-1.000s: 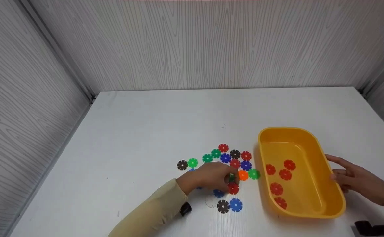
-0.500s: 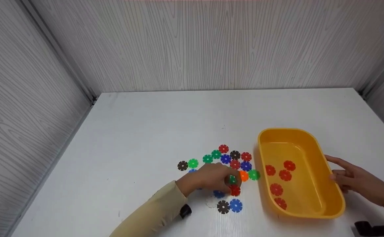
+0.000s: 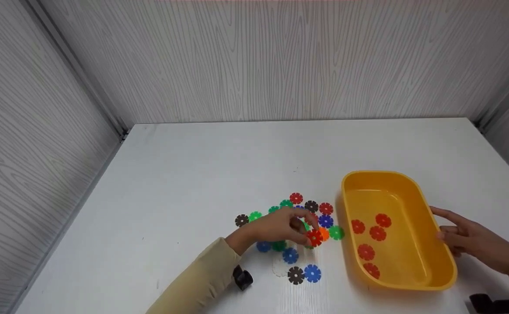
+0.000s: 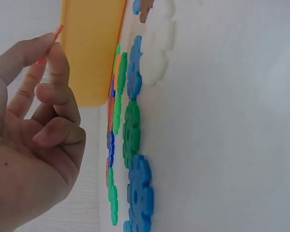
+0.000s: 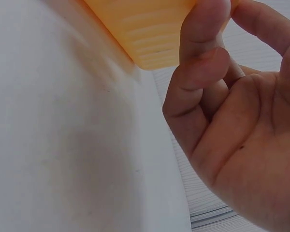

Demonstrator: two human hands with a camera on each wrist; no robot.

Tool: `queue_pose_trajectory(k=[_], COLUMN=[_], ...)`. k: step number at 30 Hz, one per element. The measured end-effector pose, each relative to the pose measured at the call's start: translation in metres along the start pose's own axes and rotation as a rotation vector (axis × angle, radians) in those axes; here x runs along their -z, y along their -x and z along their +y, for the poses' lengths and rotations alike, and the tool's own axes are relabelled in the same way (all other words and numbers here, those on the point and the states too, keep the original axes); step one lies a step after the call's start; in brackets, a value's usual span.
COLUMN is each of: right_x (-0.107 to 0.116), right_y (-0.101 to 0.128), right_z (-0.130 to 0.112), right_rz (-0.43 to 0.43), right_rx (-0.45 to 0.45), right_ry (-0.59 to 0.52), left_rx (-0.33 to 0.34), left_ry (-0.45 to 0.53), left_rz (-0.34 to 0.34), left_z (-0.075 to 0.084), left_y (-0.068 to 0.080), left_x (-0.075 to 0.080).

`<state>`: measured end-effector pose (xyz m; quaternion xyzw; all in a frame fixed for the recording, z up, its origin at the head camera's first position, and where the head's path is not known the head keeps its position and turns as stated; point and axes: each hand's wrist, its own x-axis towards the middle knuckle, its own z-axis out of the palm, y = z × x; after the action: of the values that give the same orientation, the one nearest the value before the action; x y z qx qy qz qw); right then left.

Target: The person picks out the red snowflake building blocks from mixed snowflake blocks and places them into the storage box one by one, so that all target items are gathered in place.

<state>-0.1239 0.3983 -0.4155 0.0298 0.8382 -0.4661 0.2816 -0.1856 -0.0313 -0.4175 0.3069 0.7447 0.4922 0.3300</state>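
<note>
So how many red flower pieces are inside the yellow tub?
4. In the yellow tub, two red pieces lie side by side toward the far end, one just below them, one mid-floor. A possible fifth near the front wall.

No text, label, brand, number or sign can be read in any of the views. The yellow tray [image 3: 428,213], the flower-shaped plastic discs [image 3: 311,273] and the white table [image 3: 193,174] all have plain surfaces with no print on them. The grey walls [image 3: 280,56] carry only a wood-grain pattern, without letters.
</note>
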Motion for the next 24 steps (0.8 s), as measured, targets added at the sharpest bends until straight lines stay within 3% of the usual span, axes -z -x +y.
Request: queue_pose_trajectory(k=[9,17,24], right_x=[0.001,-0.001,0.000], right_y=[-0.001,0.001,0.000], right_z=[-0.001,0.003,0.001], right_rz=[0.001,-0.004,-0.007], right_rx=[-0.007,-0.003,0.032], right_ry=[-0.002,0.010,0.007], left_rx=[-0.013,-0.141,-0.159], left_ry=[0.267,0.384,0.432], left_rz=[0.084,0.062,0.046], left_z=[0.007,0.034,0.060], left_y=[-0.005,-0.024,-0.040], left_x=[0.001,-0.012,-0.025])
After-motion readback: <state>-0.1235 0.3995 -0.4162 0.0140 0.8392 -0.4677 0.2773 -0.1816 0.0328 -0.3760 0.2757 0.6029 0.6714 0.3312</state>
